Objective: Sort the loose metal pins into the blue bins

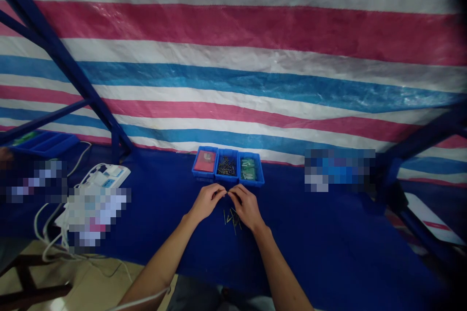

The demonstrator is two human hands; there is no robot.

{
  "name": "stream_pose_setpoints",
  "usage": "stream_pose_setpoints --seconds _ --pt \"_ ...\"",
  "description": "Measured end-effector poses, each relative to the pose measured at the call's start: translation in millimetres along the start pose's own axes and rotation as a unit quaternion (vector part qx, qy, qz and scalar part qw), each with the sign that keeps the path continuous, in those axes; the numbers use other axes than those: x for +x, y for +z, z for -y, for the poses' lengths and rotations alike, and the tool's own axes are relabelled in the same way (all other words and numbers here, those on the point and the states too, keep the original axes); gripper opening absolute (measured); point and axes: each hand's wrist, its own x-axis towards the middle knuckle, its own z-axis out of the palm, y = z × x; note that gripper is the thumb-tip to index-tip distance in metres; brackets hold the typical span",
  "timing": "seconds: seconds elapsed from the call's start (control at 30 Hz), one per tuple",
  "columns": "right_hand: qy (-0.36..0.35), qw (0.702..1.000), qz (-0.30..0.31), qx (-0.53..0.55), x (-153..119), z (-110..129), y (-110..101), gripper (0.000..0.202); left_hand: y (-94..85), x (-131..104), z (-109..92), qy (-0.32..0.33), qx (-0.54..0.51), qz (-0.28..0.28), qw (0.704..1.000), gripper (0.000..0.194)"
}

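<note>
My left hand (207,200) and my right hand (247,205) meet just in front of three small blue bins. Thumb and fingers are pinched together on each hand, the tips almost touching. Whatever sits between them is too small to make out. Below the right hand, a loose scatter of thin brass-coloured pins or screws (232,218) lies on the blue tabletop. The left bin (203,173) has a red flat item in it. Many small dark metal pieces (226,166) fill the middle bin. Green pieces (248,169) lie in the right bin.
A white power strip (118,173) with tangled cables (47,223) is on the left. Farther left is a blue divided tray (51,143), with part of another person's hand (5,154) near it. Blue metal frame posts (78,77) stand at both sides before a striped tarp (255,82).
</note>
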Motion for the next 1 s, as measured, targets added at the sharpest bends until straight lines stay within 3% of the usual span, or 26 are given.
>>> stream_pose_setpoints --seconds 0.2,0.37,0.63,1.0 --pt "0.008 1.0 0.025 -0.011 1.0 0.2 -0.3 0.028 0.1 -0.4 0.5 0.002 0.001 -0.002 1.0 0.024" --pt "0.018 1.0 0.005 -0.011 0.3 0.1 0.5 0.018 -1.1 -0.8 -0.3 -0.003 0.001 -0.008 1.0 0.024" --pt "0.008 1.0 -0.009 0.026 0.9 0.7 0.8 0.021 -1.8 -0.1 -1.3 -0.007 -0.002 0.0 1.0 0.027" --pt "0.013 1.0 0.017 -0.014 0.5 -4.4 2.7 0.022 -1.2 -0.5 0.1 -0.007 -0.014 0.003 1.0 0.025"
